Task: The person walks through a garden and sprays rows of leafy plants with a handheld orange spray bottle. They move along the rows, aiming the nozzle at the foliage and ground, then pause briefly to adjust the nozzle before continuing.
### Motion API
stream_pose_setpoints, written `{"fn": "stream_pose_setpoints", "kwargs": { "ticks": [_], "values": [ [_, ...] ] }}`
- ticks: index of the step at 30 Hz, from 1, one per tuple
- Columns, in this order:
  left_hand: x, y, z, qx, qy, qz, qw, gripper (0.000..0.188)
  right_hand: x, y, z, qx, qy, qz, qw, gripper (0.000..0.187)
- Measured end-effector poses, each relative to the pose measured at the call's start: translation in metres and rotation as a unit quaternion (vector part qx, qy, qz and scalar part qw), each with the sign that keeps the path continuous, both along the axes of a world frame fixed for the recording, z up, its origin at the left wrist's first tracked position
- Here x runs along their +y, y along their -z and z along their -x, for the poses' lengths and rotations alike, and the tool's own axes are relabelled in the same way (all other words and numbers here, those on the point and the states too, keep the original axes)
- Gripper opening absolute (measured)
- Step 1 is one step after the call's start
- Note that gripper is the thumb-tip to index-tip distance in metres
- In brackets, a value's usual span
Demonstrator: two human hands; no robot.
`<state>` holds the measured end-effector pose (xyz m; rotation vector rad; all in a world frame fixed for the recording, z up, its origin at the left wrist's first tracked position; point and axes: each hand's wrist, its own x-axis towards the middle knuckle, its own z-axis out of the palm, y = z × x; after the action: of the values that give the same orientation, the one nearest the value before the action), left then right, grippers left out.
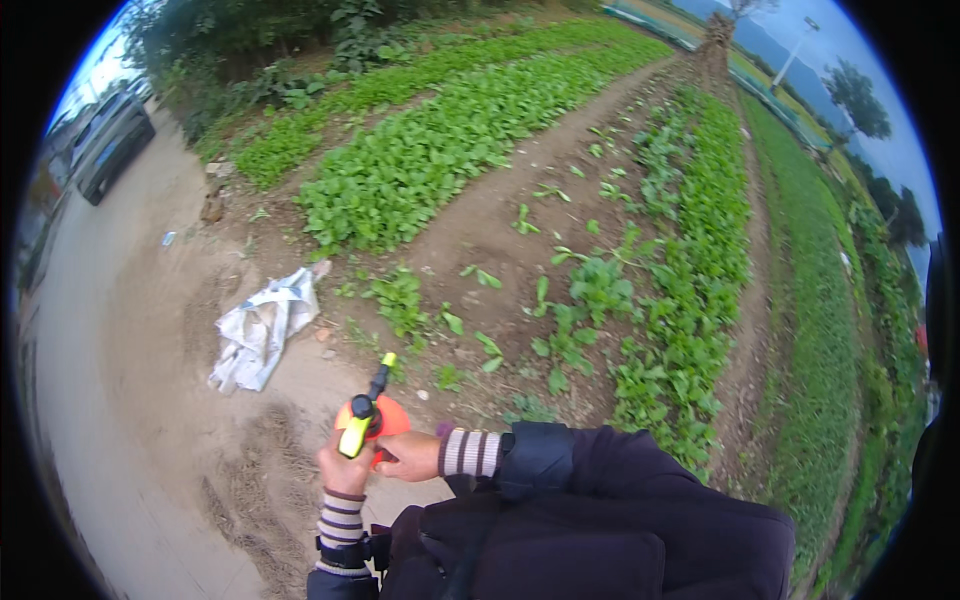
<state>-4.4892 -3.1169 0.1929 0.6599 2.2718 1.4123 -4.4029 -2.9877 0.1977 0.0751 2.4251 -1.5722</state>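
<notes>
I hold an orange pump sprayer [393, 415] in front of my body, over the edge of the dirt path. Its head is black with a yellow-green handle, and a black nozzle with a yellow-green tip points away toward the plants. My left hand [341, 468] is wrapped round the sprayer at the handle. On the near right side of the orange body, my right hand [410, 457] has its fingers closed against the sprayer; the fingertips are partly hidden. Both wrists show striped cuffs under dark sleeves.
A crumpled white sack [264, 328] lies on the path to the left. Leafy green rows [420, 180] stretch ahead, with bare soil [470, 240] and scattered seedlings between them. Another planted row [700, 260] and a grass strip [800, 330] run along the right. A vehicle [112, 142] stands far left.
</notes>
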Motion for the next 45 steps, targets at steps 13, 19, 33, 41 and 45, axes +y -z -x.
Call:
{"fn": "stream_pose_setpoints", "kwargs": {
  "ticks": [13, 19, 33, 41, 45],
  "values": [
    [0.101, -0.032, 0.113, -0.14, 0.073, -0.113, 0.981, 0.043, 0.107, 0.024, 0.138, -0.118, 0.024, 0.512, 0.851, 0.049],
    [0.129, -0.036, 0.156, -0.197, 0.15, -0.189, 0.95, 0.051, 0.14, 0.014, 0.172, -0.139, 0.095, 0.576, 0.8, 0.05],
    [0.117, 0.064, 0.275, -0.026, 0.301, -0.013, 0.953, 0.047, 0.22, 0.041, 0.16, 0.046, 0.481, 0.517, 0.707, 0.028],
    [-0.032, 0.207, 0.379, -0.212, 0.145, 0.259, 0.931, 0.018, 0.243, 0.063, 0.107, 0.084, 0.656, 0.348, 0.665, 0.027],
    [-0.064, 0.236, 0.394, -0.292, 0.128, 0.393, 0.863, 0.014, 0.248, 0.068, 0.064, 0.091, 0.681, 0.313, 0.656, 0.019]
  ]
}}
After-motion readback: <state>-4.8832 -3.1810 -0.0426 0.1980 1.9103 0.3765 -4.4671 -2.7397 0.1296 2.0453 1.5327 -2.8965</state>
